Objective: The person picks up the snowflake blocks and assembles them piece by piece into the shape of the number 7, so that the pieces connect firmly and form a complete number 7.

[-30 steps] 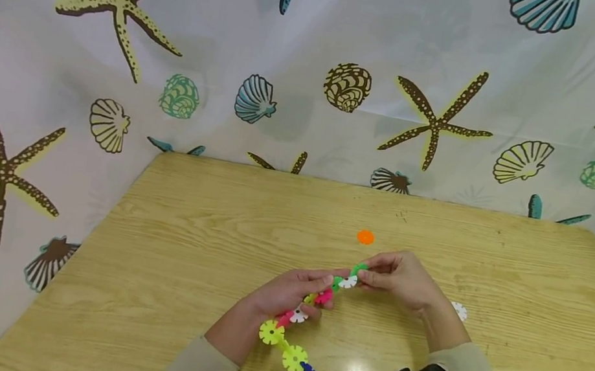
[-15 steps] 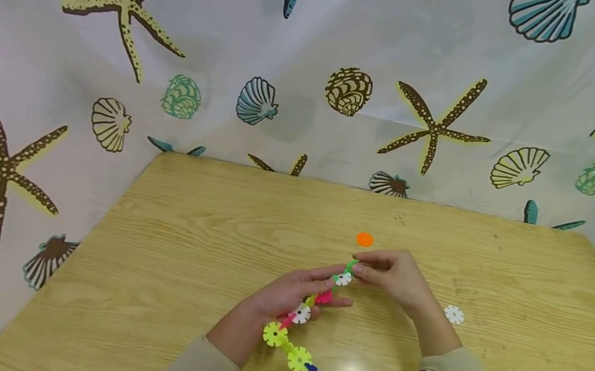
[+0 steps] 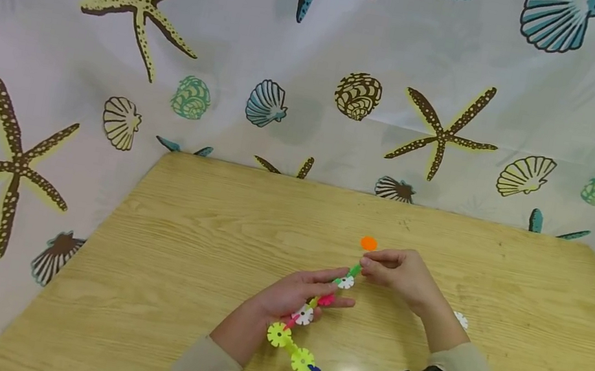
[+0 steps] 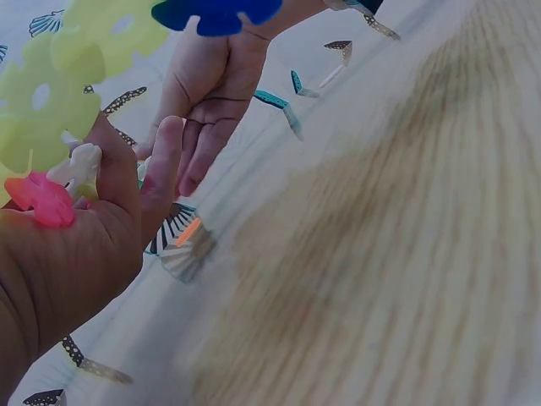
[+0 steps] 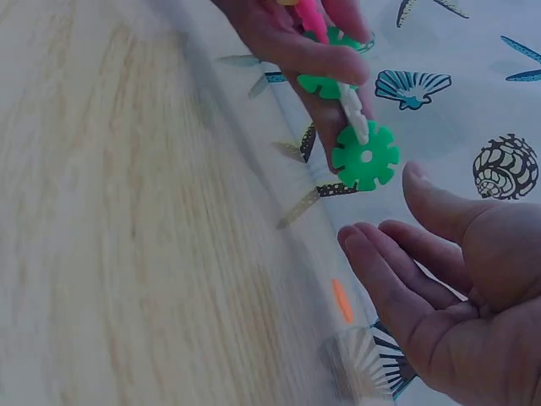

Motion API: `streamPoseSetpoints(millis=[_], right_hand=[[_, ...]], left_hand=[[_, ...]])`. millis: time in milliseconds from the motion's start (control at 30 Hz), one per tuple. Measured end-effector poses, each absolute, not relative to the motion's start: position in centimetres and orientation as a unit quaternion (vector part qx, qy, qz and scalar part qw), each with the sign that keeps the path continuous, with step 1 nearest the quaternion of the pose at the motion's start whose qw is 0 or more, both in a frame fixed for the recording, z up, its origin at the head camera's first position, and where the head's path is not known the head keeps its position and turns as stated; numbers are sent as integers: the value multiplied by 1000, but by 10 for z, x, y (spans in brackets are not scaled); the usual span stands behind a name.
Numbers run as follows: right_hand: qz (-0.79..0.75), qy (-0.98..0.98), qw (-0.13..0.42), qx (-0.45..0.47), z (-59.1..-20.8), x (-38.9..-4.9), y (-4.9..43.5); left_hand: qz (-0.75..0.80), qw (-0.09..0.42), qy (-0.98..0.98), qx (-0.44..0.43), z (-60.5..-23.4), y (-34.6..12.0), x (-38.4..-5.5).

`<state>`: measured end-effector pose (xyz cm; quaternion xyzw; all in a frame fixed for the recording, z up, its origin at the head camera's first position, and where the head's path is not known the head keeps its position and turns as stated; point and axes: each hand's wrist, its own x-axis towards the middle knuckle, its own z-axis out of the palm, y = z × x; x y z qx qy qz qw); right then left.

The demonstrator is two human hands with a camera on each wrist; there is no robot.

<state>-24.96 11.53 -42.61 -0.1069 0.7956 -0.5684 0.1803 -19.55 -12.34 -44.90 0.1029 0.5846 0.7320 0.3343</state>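
A chain of slotted plastic snowflake discs, yellow, blue, pink, white and green, hangs from my left hand. That hand pinches it near its upper end between thumb and fingers, and the lower yellow and blue discs dangle below the palm. At the top a green disc is slotted onto a white disc. My right hand is beside this green end disc. In the right wrist view its thumb and fingers are spread apart, a small gap from the disc, with nothing between them.
A loose orange disc lies flat on the wooden table, beyond the hands. Another loose disc, white, is partly hidden behind my right forearm. A cloth printed with shells and starfish stands along the table's back and left edges.
My right fingers were at the green end disc and now stand slightly apart from it. The disc has turned nearly edge-on in the head view. My left hand keeps its hold.
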Motion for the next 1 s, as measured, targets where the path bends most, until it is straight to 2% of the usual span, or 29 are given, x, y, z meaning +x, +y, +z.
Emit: streamPoseSetpoints(millis=[333, 1000], right_hand=[[-462, 878, 92, -84, -430, -260, 110], [-455, 888, 55, -40, -440, -282, 110]], left_hand=[[736, 327, 588, 78, -449, -120, -196], [744, 324, 580, 74, -446, -120, -193]])
